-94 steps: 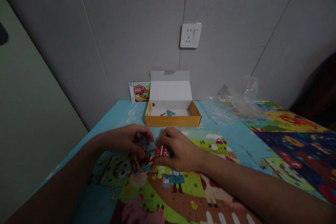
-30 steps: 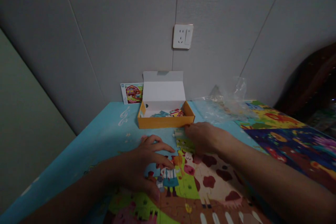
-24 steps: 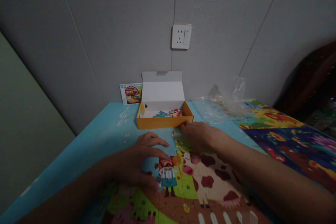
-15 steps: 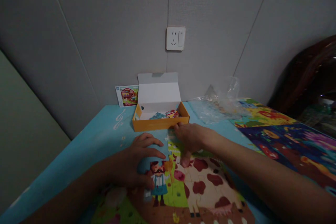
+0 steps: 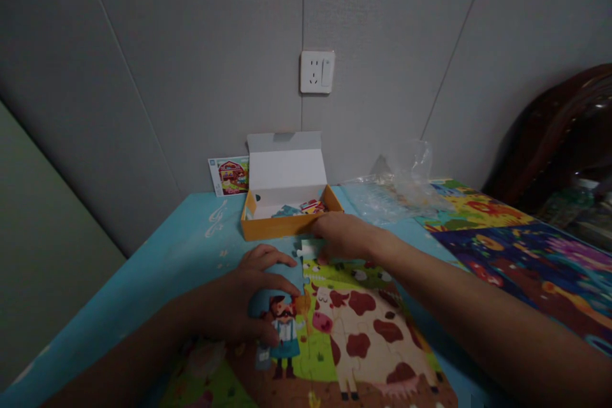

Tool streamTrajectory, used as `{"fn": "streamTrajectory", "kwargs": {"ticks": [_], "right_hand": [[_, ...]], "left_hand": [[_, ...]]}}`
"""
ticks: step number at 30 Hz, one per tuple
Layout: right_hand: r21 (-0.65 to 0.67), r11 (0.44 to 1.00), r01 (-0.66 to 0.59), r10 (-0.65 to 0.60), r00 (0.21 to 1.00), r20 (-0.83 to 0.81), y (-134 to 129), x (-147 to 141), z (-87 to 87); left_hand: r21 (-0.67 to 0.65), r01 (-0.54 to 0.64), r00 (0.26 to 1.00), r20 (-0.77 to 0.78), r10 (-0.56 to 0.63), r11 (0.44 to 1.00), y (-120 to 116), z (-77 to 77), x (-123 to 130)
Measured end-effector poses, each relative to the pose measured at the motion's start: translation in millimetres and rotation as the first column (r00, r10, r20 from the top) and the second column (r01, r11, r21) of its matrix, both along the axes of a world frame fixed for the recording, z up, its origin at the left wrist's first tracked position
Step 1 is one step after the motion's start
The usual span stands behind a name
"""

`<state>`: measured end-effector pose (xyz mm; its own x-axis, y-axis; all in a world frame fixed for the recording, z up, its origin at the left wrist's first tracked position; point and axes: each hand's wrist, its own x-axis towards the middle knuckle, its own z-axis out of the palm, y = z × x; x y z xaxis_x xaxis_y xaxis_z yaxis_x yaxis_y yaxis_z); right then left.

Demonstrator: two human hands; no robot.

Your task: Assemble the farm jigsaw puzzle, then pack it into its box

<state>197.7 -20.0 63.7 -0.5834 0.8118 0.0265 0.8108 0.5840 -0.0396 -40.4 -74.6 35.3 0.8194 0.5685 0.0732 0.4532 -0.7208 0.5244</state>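
A partly joined puzzle [image 5: 358, 338] with a cow, a farmer and sheep lies on the light blue cloth. My left hand [image 5: 251, 296] rests at its left part by the farmer, fingers apart and curved, with nothing seen in them. My right hand [image 5: 342, 236] is at the puzzle's top edge, just in front of the yellow box [image 5: 282, 226], its fingers bent down; whether they hold a piece is hidden. The box stands with its lid up, and several loose pieces [image 5: 310, 206] lie inside.
A picture card [image 5: 230, 176] leans on the wall left of the box. Clear plastic bags [image 5: 396, 191] lie to the right. Colourful finished puzzles [image 5: 526, 268] cover the table's right side. A dark chair back stands at the far right.
My right thumb has drawn back from the cow's head up to the puzzle's top edge, and the fingers are more bent. My left hand is nearly where it was. The view has shifted slightly.
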Motion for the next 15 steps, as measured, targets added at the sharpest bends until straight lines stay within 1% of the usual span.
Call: {"fn": "streamTrajectory", "kwargs": {"ticks": [2, 5, 11, 15], "right_hand": [[0.001, 1.0, -0.016, 0.016, 0.999, -0.032, 2, 1, 1.2], [-0.003, 1.0, -0.01, 0.01, 0.999, -0.038, 1, 3, 9.1], [0.014, 0.999, -0.048, 0.049, 0.995, -0.092, -10, 3, 31.5], [0.079, 0.996, -0.039, 0.047, 0.993, -0.106, -17, 1, 40.2]], "left_hand": [[-0.002, -0.001, 1.0, 0.001, 0.001, 1.0, 0, -0.8, 0], [0.003, -0.021, 1.0, 0.012, 0.021, 1.0, 1, -3.3, 0], [0.036, -0.189, 0.976, 0.12, 0.184, 0.981, 8, -8.1, 1], [0.045, -0.237, 0.965, 0.126, 0.23, 0.97, 10, -9.4, 1]]}}
